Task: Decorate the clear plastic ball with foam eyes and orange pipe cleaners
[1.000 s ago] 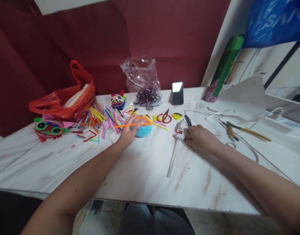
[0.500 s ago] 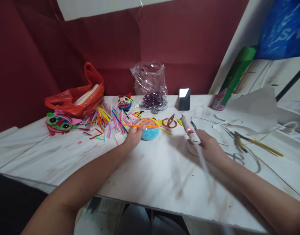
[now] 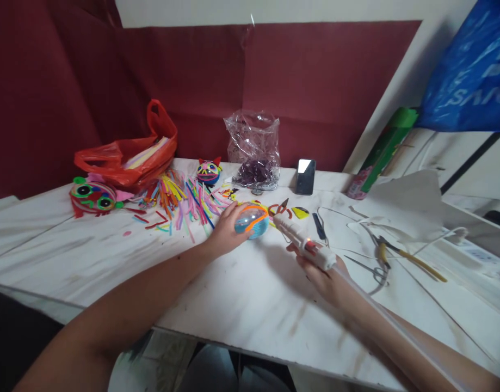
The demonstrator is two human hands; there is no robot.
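My left hand (image 3: 228,231) is wrapped around the left side of a clear ball (image 3: 245,219). Its lower part is covered in light blue pipe cleaner, and an orange pipe cleaner (image 3: 258,220) curves over the front. In my right hand (image 3: 321,272) is a white hot glue gun (image 3: 301,240) with a lit red switch. A long translucent glue stick trails from its back. The gun's nozzle points left, close to the right side of the ball; whether it touches cannot be made out. Red-handled scissors (image 3: 288,211) lie just behind the nozzle.
Pipe cleaners (image 3: 192,201) are piled behind my left hand, by a red plastic bag (image 3: 123,163) and two decorated ball figures (image 3: 92,197). A clear bag (image 3: 255,158) and phone (image 3: 306,177) stand behind. Pliers (image 3: 413,258), small scissors (image 3: 374,272) and cords lie right.
My right hand has brought the glue gun left, up to the ball. My left hand now grips the ball itself, which has turned, and the orange pipe cleaner's loose end no longer sticks out left.
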